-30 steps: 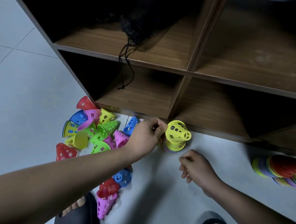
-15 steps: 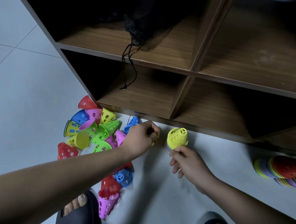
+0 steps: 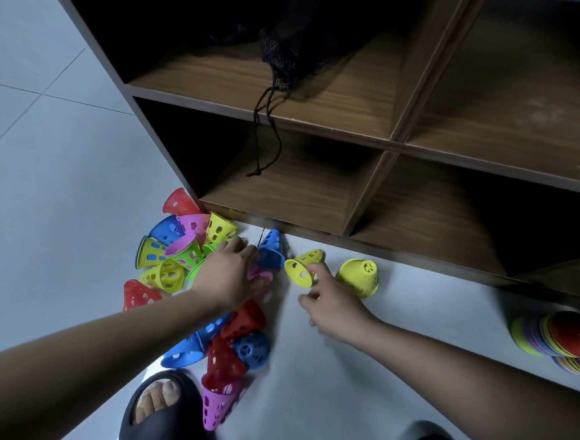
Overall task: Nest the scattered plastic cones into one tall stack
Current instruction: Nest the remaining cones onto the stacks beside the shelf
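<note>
Several perforated plastic cones (image 3: 176, 256) in red, blue, pink, green and yellow lie scattered on the floor at the left. A short nested stack with a yellow cone on top (image 3: 360, 276) stands upright by the shelf's base. My left hand (image 3: 226, 277) reaches into the pile, its fingers stretched over a pink cone (image 3: 262, 278) and close to a blue cone (image 3: 271, 251). My right hand (image 3: 334, 307) pinches the rim of a loose yellow cone (image 3: 302, 268) that lies on its side just left of the stack.
A brown wooden shelf unit (image 3: 369, 191) stands right behind the cones, with a black mesh drawstring bag (image 3: 282, 58) in an upper compartment. A stack of flat coloured disc markers (image 3: 555, 338) lies at the right edge. My feet in black sandals (image 3: 161, 413) are below.
My left hand let go of the yellow cone and moved left into the pile. My right hand moved from the stack's base to the loose yellow cone.
</note>
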Tool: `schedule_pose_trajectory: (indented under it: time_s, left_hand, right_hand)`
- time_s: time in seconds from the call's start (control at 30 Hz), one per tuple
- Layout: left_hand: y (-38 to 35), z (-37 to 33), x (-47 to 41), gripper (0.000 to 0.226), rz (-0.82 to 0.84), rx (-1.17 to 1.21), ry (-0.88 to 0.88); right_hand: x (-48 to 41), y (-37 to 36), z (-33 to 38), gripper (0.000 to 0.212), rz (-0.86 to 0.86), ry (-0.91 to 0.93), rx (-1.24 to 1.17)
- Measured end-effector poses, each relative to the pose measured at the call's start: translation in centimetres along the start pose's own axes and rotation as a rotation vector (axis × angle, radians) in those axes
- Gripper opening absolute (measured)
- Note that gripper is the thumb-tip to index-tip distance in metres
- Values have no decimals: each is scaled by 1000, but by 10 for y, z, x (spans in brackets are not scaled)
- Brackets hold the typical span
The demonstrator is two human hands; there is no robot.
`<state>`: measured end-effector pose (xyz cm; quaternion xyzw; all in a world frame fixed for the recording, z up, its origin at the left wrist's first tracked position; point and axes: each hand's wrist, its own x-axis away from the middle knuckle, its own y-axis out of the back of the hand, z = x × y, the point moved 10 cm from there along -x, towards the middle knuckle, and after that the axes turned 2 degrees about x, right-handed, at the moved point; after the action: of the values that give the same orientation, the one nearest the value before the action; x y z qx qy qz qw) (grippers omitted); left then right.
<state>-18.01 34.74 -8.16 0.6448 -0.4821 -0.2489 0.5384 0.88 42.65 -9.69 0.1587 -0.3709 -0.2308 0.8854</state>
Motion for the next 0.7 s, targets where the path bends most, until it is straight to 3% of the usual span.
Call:
schedule_pose_trajectory:
  time_s: [0.17,0.37,0.53,0.7]
  left_hand:
    - [1,4,9,38,5,26,-2]
    - [3,1,16,17,-5,32,-65]
    - [8,-8,24,10,-65,43,-163]
    - [11,-12,31,14,-113,57,-199]
  right_hand:
    - [-21,-10,4,45,-21,-104,-122]
    - [-31,-17,-9,60,-38,-88,-171]
    - [-25,-12,-24,31,-123,-109,-89]
    - [7,-7,-21,13,-169,43,39]
